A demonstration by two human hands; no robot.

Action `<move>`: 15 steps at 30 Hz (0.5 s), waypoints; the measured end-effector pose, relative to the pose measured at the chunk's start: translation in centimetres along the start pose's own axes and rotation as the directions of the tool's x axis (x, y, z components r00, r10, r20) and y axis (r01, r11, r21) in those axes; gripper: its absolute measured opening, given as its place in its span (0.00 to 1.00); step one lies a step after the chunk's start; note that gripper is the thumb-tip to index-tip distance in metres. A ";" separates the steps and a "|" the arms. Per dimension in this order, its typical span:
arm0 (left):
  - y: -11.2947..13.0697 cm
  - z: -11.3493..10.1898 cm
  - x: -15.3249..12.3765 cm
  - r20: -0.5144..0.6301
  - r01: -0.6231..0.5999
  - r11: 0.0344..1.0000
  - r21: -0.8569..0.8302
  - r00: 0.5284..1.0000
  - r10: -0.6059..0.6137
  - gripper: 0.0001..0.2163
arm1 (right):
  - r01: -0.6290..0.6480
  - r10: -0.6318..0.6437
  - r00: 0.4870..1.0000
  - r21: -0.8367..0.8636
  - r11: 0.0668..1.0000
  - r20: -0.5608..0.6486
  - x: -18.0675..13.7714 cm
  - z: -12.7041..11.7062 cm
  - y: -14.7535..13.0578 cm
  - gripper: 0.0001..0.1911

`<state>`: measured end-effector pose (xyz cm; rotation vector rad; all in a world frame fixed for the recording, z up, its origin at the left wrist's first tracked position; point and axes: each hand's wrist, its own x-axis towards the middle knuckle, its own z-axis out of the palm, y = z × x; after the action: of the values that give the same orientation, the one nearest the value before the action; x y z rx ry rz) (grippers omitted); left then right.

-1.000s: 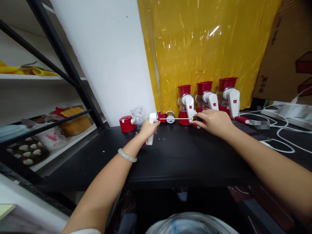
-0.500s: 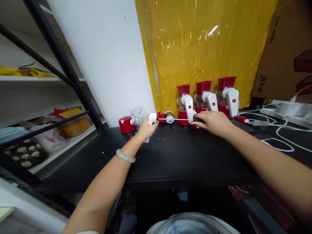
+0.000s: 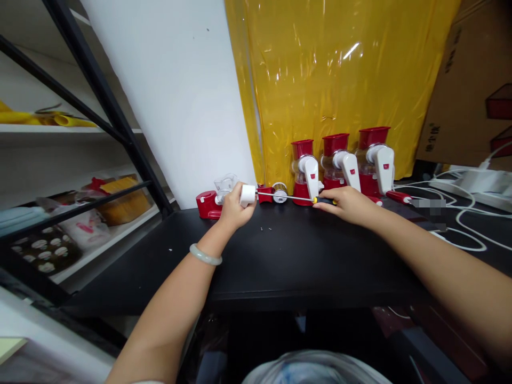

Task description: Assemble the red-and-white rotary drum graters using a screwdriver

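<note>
My left hand (image 3: 232,209) is closed round a white plastic handle part (image 3: 247,194) at the back of the black table (image 3: 280,256). My right hand (image 3: 347,204) grips a screwdriver (image 3: 298,199) by its black and yellow handle. The thin metal shaft points left, and its tip reaches the small red piece (image 3: 264,193) joined to the white part. A pale bangle (image 3: 205,255) sits on my left wrist.
Three red and white hand-crank machines (image 3: 340,162) stand in a row against yellow plastic sheeting. A red base with a clear part (image 3: 212,200) lies left of my hand. Tiny screws (image 3: 265,229) lie on the table. White cables (image 3: 464,218) and a cardboard box (image 3: 472,85) are right; shelves are left.
My left hand has turned the white part, so its long end no longer hangs down to the table. My right hand and the screwdriver have stayed almost in place.
</note>
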<state>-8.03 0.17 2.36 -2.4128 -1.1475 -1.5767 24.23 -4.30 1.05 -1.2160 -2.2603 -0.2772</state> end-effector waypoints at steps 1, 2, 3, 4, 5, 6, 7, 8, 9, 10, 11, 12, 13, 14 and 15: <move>0.0 0.1 0.0 0.004 0.008 1.000 -0.014 1.000 -0.008 0.08 | -0.005 0.005 1.000 -0.004 1.000 0.003 0.0 0.0 0.0 0.19; 0.0 0.3 0.0 0.013 0.029 0.999 -0.033 1.000 -0.028 0.08 | -0.012 0.012 1.000 -0.017 1.000 0.002 0.0 0.0 0.1 0.20; 0.0 0.5 0.0 0.028 0.063 0.996 -0.058 0.998 -0.062 0.08 | -0.019 0.018 1.000 -0.037 0.999 -0.005 0.0 0.0 0.1 0.20; 0.0 0.7 0.0 0.047 0.110 0.990 -0.087 0.993 -0.106 0.08 | -0.025 0.024 1.000 -0.063 0.998 -0.015 0.0 0.1 0.2 0.20; 0.0 1.0 0.0 0.072 0.164 0.979 -0.120 0.985 -0.157 0.08 | -0.030 0.028 0.999 -0.091 0.995 -0.028 0.0 0.1 0.2 0.20; -0.1 1.2 0.0 0.102 0.222 0.963 -0.155 0.973 -0.208 0.08 | -0.036 0.031 0.999 -0.122 0.992 -0.043 -0.1 0.1 0.3 0.20; -0.1 1.5 0.0 0.138 0.279 0.942 -0.190 0.957 -0.255 0.09 | -0.040 0.032 0.998 -0.153 0.987 -0.058 -0.1 0.1 0.4 0.20; -0.1 1.7 0.0 0.176 0.334 0.916 -0.221 0.938 -0.299 0.10 | -0.044 0.031 0.997 -0.183 0.982 -0.073 -0.1 0.2 0.4 0.20; 0.0 1.8 0.0 0.212 0.388 0.888 -0.246 0.916 -0.341 0.10 | -0.047 0.030 0.996 -0.212 0.976 -0.087 -0.2 0.2 0.4 0.20; 0.1 2.0 0.1 0.245 0.439 0.858 -0.266 0.892 -0.381 0.09 | -0.049 0.027 0.995 -0.236 0.971 -0.097 -0.2 0.1 0.4 0.21; 0.2 2.1 0.1 0.275 0.487 0.827 -0.280 0.866 -0.417 0.07 | -0.047 0.021 0.994 -0.253 0.966 -0.104 -0.3 0.1 0.3 0.21; 0.3 2.2 0.2 0.300 0.528 0.798 -0.290 0.842 -0.448 0.06 | -0.038 0.010 0.994 -0.264 0.964 -0.106 -0.3 0.0 0.3 0.21; 0.4 2.2 0.2 0.322 0.563 0.771 -0.297 0.819 -0.474 0.07 | -0.025 -0.003 0.995 -0.270 0.963 -0.104 -0.4 -0.1 0.3 0.21; 0.6 2.2 0.2 0.342 0.592 0.747 -0.303 0.799 -0.495 0.07 | -0.010 -0.018 0.995 -0.275 0.962 -0.102 -0.4 -0.1 0.2 0.21; 0.6 2.3 0.2 0.357 0.615 0.727 -0.305 0.782 -0.511 0.08 | 0.004 -0.033 0.994 -0.282 0.959 -0.100 -0.4 -0.2 0.2 0.20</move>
<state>-5.84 0.76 1.64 -2.7472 -1.9468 -1.8572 24.67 -4.58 0.95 -1.2882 -2.1956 -0.6737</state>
